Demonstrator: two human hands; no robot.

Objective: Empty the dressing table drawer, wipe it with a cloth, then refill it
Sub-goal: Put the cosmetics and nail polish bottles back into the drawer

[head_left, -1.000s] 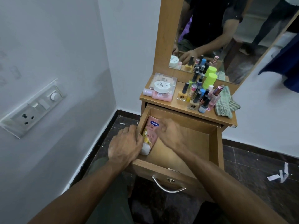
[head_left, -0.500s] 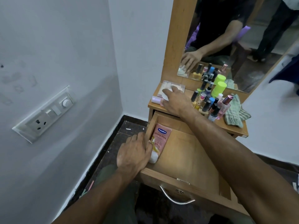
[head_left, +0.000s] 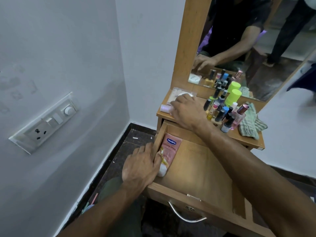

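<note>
The wooden drawer (head_left: 201, 168) stands pulled out below the dressing table top (head_left: 253, 142). A pink Vaseline tube (head_left: 168, 153) lies along the drawer's left wall. My left hand (head_left: 142, 166) rests over that left wall, fingers touching the tube's lower end. My right hand (head_left: 186, 112) reaches over the table top's left part, fingers curled over a pink box with a white round lid (head_left: 181, 96); the grasp itself is hidden under the hand. A green striped cloth (head_left: 251, 124) lies at the top's right end.
Several small bottles (head_left: 222, 112) and a green-capped bottle (head_left: 232, 96) crowd the middle of the top. A small lilac jar (head_left: 165, 108) sits at the left edge. A mirror (head_left: 256, 40) rises behind. A white wall with a socket panel (head_left: 46, 122) is left.
My right hand left the drawer and moved up to the white-lidded box on the table top. The left hand stayed on the tube at the drawer's left wall.
</note>
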